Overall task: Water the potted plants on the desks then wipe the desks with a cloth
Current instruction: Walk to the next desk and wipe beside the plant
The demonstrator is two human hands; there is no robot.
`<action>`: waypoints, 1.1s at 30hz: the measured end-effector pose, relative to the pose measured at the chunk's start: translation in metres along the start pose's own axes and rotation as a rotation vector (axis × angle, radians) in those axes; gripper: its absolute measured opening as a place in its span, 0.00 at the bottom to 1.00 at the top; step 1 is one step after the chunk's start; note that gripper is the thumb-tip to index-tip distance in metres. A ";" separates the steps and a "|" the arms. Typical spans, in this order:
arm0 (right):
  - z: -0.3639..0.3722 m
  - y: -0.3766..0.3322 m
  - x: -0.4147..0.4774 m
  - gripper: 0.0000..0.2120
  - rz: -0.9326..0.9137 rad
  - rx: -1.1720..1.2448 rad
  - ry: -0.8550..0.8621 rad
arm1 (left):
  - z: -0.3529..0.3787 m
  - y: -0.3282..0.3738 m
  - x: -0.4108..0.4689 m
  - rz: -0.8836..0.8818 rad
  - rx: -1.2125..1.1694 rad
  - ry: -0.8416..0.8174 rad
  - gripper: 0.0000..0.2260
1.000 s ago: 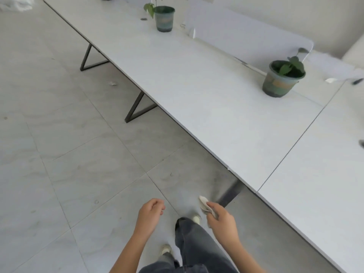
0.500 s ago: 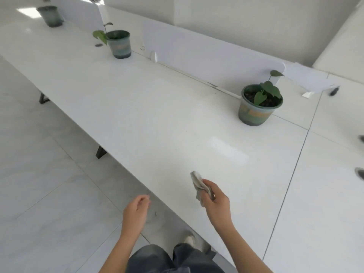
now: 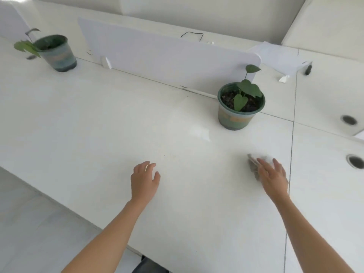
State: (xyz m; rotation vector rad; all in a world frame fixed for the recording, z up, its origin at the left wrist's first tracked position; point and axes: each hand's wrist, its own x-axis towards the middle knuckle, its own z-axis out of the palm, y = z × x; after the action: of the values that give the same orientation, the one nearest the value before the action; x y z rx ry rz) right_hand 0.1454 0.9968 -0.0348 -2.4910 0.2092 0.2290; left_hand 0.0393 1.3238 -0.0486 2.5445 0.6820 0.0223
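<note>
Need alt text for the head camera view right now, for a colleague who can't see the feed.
The right hand presses a grey cloth flat on a white desk near a seam between desktops, while the left hand hovers empty over the desk. A potted plant stands beyond the cloth, another pot at far left, both beside white divider panels.

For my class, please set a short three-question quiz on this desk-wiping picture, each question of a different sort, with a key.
1. True or false: the right hand presses a cloth flat on the desk.
2. The nearer potted plant stands: A) left of the left hand; B) beyond the cloth, near the divider panel; C) on the floor.
3. Fill in: the left hand holds ____.

Key: 1 true; 2 B; 3 nothing.
</note>
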 end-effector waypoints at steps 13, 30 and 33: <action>0.106 -0.109 0.061 0.28 -0.312 -0.542 -0.292 | 0.026 -0.034 0.065 0.155 0.337 -0.123 0.25; 0.138 -0.121 0.058 0.28 -0.742 -0.654 -0.359 | 0.035 -0.036 0.068 0.163 0.339 0.024 0.25; 0.095 -0.052 0.047 0.25 -0.700 -0.705 -0.369 | 0.034 -0.035 0.068 0.165 0.340 0.034 0.24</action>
State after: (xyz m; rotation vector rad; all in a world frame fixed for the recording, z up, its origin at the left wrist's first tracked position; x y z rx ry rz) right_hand 0.1910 1.0906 -0.0909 -2.9322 -1.0424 0.5172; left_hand 0.0874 1.3661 -0.1028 2.9277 0.5225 0.0066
